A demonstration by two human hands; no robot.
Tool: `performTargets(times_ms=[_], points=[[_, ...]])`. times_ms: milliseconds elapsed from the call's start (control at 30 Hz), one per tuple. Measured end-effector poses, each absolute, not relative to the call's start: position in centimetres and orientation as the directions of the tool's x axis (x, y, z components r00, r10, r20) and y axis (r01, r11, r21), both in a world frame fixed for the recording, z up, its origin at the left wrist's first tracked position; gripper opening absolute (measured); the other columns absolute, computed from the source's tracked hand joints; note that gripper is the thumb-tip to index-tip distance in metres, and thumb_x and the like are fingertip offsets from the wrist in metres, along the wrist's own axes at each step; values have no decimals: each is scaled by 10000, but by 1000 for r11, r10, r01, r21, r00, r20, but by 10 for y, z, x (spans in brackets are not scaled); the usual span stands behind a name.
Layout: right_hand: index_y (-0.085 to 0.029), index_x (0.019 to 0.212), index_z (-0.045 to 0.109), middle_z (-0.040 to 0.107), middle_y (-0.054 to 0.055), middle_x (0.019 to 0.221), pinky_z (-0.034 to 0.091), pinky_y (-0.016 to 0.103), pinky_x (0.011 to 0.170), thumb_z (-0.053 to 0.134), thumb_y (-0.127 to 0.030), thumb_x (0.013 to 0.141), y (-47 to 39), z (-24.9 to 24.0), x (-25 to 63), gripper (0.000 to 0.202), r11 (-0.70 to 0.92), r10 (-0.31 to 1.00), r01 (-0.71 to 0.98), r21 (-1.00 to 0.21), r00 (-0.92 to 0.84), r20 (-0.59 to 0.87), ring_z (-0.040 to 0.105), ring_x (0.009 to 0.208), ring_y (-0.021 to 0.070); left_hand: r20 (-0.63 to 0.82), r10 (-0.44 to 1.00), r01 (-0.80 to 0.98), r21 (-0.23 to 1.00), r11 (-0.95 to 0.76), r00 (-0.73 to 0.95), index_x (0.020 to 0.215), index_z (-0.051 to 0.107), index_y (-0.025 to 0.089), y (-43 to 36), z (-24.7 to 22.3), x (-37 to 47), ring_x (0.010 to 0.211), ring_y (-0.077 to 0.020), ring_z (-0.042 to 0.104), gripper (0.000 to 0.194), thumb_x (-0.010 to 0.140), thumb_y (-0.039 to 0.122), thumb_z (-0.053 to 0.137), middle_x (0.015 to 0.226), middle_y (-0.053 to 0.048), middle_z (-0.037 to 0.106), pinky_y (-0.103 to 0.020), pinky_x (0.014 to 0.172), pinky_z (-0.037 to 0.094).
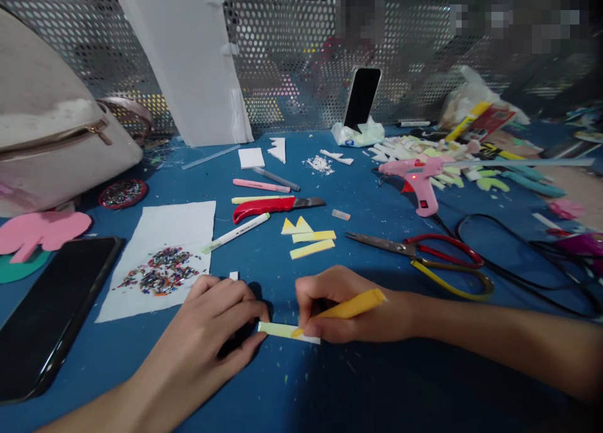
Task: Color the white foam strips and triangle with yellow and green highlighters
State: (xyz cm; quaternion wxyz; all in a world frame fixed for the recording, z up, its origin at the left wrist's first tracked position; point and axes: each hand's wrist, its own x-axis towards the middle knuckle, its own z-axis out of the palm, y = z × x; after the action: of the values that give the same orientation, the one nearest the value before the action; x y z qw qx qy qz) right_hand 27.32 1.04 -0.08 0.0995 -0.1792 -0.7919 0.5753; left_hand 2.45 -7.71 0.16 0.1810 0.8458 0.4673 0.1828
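While my left hand [207,317] steadies the strip [280,330]: thumb and forefinger close on its left end, at the lower centre of the frame.
Right hand [336,304]: closed around an orange marker [355,306], its tip touching the strip near the white right end; the rest of the strip looks pale yellow-green.
Strip: flat on the blue table [264,389], between my two hands.
Yellow pieces [313,249]: just beyond my right hand, near the centre, two of them pointed and two straight.
Knife [266,208]: red-handled, centre of the frame, lying beyond a white pen [238,232] whose pale tip reaches onto the white sheet [181,222].
White sheet: left of centre, with small multicoloured bits [167,273] heaped on it.
Black phone [51,313]: flat, at the left edge.
Scissors [414,249]: right of centre, one handle red, the other yellow, blades pointing left.
Glue gun [417,175]: pink, upper right, a red light showing on its body.
Upright phone [362,98]: upper right of centre, leaning back on a white packet [358,133].
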Motion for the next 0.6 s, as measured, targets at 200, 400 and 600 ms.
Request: performTargets(times_ms=[200, 400, 600], points=[[-144, 803, 591, 563, -27, 683, 333, 162, 520, 643, -398, 920, 11, -2, 273, 284, 270, 412, 174, -947, -910, -49, 478, 583, 67, 155, 841, 708, 475, -523, 518, 1049, 603, 263, -76, 1, 23, 845, -159, 591, 112, 1006, 216, 510, 962, 10, 632, -326, 800, 357], [-141, 750, 557, 522, -35, 640, 306, 160, 499, 614, -412, 930, 11, -4, 275, 330, 237, 414, 149, -960, -909, -39, 428, 553, 59, 142, 858, 731, 467, -498, 494, 1049, 600, 263, -76, 2, 24, 858, -160, 583, 106, 1003, 222, 513, 979, 6, 629, -315, 804, 364], [-149, 689, 497, 442, -57, 590, 278, 162, 488, 618, -393, 921, 11, -3, 275, 358, 224, 413, 142, -964, -910, -38, 370, 532, 53, 118, 855, 727, 475, -496, 505, 1059, 584, 263, -77, 1, 24, 843, -162, 570, 95, 1016, 235, 504, 971, 0, 614, -313, 806, 371]])
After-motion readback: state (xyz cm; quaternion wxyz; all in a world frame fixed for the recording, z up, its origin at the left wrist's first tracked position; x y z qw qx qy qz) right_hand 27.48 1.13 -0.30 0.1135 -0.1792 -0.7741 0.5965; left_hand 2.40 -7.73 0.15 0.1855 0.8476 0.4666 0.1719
